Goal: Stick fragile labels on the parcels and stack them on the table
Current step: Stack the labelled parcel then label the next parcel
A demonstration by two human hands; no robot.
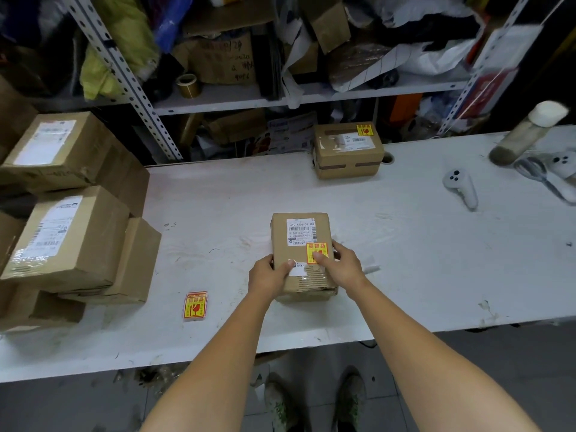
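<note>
Right hand (344, 265) on creased cardboard parcel (282, 241)

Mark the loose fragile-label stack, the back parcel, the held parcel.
fragile-label stack (195, 306): head view, top label.
back parcel (348, 141): head view, top face.
held parcel (280, 238): head view, bare top face.

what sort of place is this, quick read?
Probably a small parcel-dispatch backroom: labelled cardboard parcels stacked at left, a pad of fragile stickers on the white table, left hand and right hand holding a parcel with one stuck on, cluttered metal shelving behind.
</note>
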